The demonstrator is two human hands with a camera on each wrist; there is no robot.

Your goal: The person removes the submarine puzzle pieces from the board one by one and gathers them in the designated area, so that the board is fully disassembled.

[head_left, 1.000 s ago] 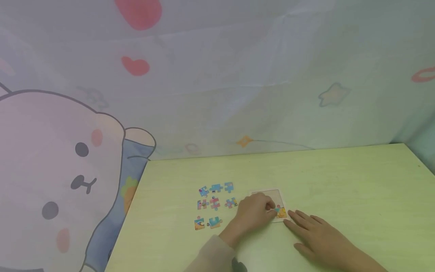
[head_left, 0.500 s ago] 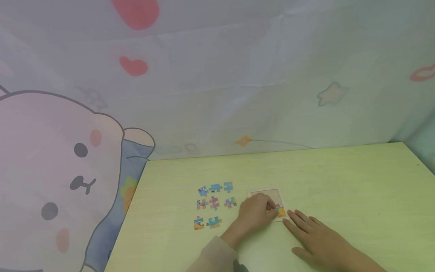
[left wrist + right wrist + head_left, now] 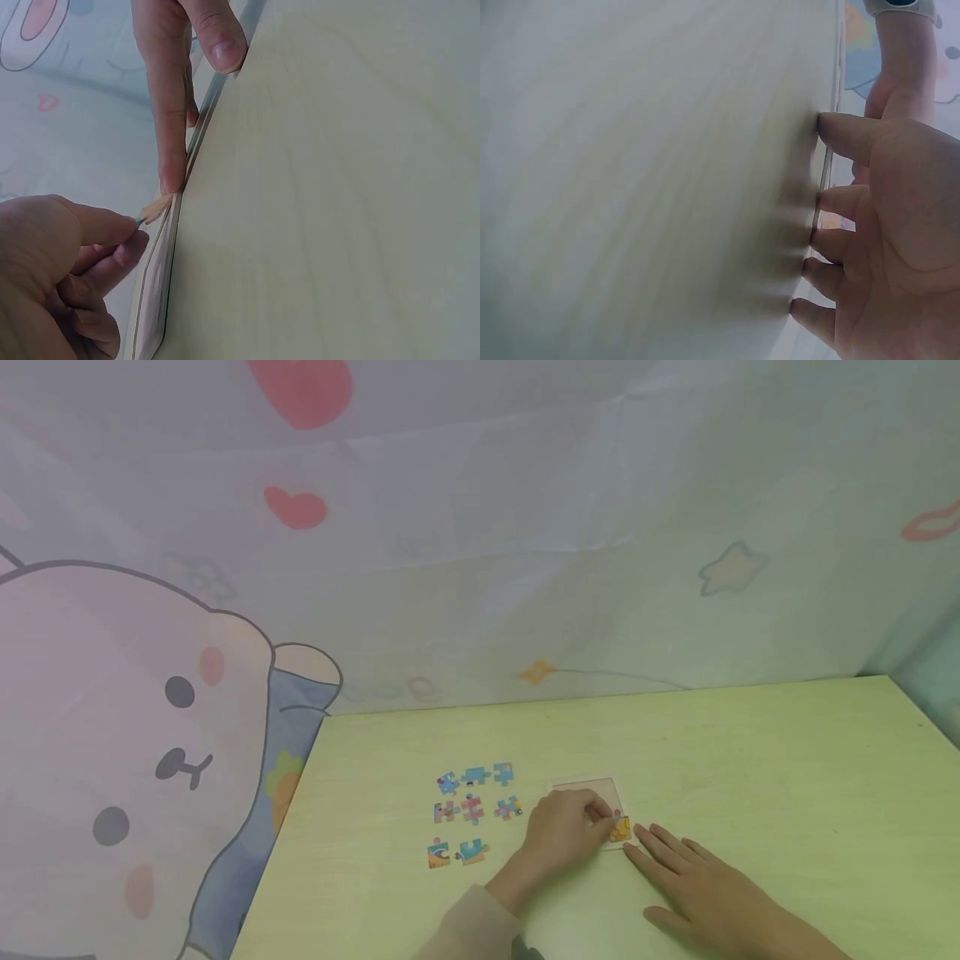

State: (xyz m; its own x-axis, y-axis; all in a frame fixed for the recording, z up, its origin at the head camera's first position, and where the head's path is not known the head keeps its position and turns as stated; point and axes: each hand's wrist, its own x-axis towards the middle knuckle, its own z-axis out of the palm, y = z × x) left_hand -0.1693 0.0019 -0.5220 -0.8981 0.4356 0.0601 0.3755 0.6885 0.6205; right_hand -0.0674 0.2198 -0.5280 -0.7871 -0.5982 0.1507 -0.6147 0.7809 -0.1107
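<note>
In the head view my left hand pinches a yellow-orange jigsaw piece at the near right corner of a shallow puzzle tray. The left wrist view shows the same piece tilted between thumb and finger, low over the tray edge. My right hand lies with its fingers straight on the table, fingertips at the tray's right edge. Part of the tray is hidden under the left hand.
Left of the tray, several loose jigsaw pieces lie in rough rows on the pale yellow-green table. A printed cloth with a cartoon animal hangs behind the table.
The teal part seen beside the left fingertips earlier is now out of sight, and the yellow-orange part has shifted slightly. Both hands stay nearly in place.
</note>
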